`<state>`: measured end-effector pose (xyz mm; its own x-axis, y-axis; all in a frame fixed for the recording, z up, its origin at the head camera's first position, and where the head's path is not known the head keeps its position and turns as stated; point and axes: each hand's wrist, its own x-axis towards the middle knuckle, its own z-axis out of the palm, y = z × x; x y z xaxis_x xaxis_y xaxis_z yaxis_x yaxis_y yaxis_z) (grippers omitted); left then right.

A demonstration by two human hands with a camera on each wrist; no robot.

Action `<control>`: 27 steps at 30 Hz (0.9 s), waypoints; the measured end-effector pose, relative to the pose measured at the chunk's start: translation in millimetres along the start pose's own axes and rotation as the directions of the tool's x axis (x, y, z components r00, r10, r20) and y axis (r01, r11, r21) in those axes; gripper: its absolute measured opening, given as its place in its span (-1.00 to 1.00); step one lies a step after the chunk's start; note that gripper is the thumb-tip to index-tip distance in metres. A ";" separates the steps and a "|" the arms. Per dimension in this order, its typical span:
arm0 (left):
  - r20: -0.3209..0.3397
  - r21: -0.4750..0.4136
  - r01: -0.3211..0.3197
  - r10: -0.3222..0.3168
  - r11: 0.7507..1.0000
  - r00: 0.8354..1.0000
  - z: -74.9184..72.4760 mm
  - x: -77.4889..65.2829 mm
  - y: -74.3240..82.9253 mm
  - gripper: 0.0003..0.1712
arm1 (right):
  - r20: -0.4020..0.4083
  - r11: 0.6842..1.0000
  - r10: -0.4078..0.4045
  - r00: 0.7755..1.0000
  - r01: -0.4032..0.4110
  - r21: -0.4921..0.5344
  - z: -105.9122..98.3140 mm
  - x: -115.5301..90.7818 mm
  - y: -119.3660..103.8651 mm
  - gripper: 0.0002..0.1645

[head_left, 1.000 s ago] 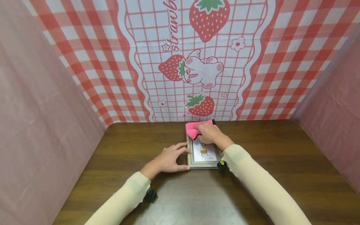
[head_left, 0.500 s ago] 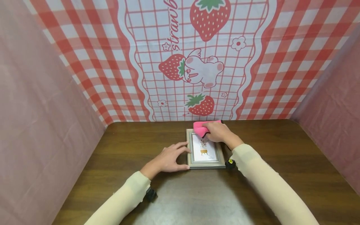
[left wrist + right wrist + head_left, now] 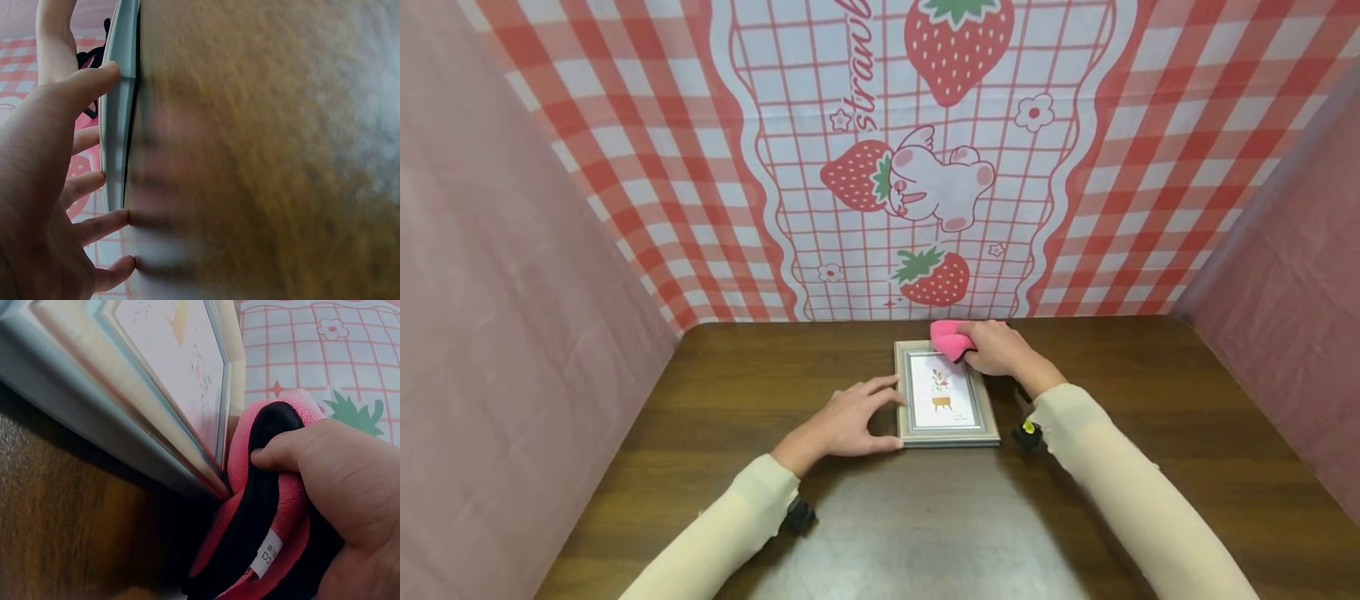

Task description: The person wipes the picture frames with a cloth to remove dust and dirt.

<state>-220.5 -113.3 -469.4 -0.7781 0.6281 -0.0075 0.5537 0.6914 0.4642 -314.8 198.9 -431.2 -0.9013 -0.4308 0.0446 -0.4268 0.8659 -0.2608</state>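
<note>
Cloth point(image 3: 951, 340) is sitting bunched in the grip of the right hand point(image 3: 1000, 348), covering the picture frame point(image 3: 946, 393) at its far right corner. From that hand, the frame is lying leftward and nearer the person, flat on the desk point(image 3: 760, 358), its long axis running away from the person. The left hand point(image 3: 853, 421) is resting loosely spread fingers along the left edge. In the right wrist view, the cloth is hiding most right-hand fingers.
</note>
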 end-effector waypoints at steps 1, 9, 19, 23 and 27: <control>0.002 0.000 0.002 -0.002 1.000 1.000 -0.3 0.1 0.3 -0.28 | -0.004 1.000 -0.001 1.000 0.001 0.000 0.0 -0.1 -0.4 -0.70; 0.009 0.003 0.007 -0.007 1.000 1.000 -0.4 -1.0 1.4 -0.29 | -0.003 1.000 -0.010 1.000 0.010 0.005 3.8 -1.5 -3.1 -0.80; 0.002 0.008 0.004 -0.004 1.000 1.000 0.2 -2.4 0.3 -0.29 | -0.037 0.999 -0.052 0.998 0.052 -0.004 12.5 3.0 0.0 -0.85; 0.002 0.010 0.000 0.000 1.000 1.000 0.7 -2.0 0.0 -0.29 | -0.022 0.998 -0.061 0.998 0.061 -0.003 18.5 9.8 5.1 -0.82; 0.003 0.013 -0.001 0.001 1.000 1.000 1.2 -1.2 -0.2 -0.28 | -0.029 0.997 -0.060 0.998 0.058 -0.050 33.6 21.4 12.6 -0.83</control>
<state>-219.3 -113.7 -470.6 -0.7764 0.6301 -0.0094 0.5585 0.6949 0.4530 -337.0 192.1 -465.9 -0.8759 -0.4743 0.0881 -0.4818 0.8509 -0.2092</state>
